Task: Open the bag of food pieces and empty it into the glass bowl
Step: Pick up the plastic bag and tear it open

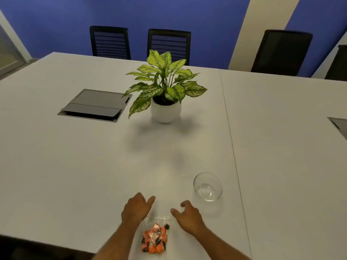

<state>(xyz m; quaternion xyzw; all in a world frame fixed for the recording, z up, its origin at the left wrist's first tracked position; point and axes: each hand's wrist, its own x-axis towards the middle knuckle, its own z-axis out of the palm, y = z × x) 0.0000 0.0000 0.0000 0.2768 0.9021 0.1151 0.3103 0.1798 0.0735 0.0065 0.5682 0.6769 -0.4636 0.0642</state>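
A clear plastic bag (155, 237) of orange and dark food pieces lies flat on the white table (75, 175) near its front edge. My left hand (136, 209) hovers over the bag's top left corner, fingers loosely spread. My right hand (187, 215) is just right of the bag's top, fingers curled apart, holding nothing. An empty glass bowl (208, 186) stands upright on the table, beyond and to the right of my right hand.
A potted plant in a white pot (165, 111) stands at the table's middle. A grey cable hatch (93, 105) is set in the tabletop to its left, another hatch (339, 125) at the right edge. Black chairs (110, 42) line the far side.
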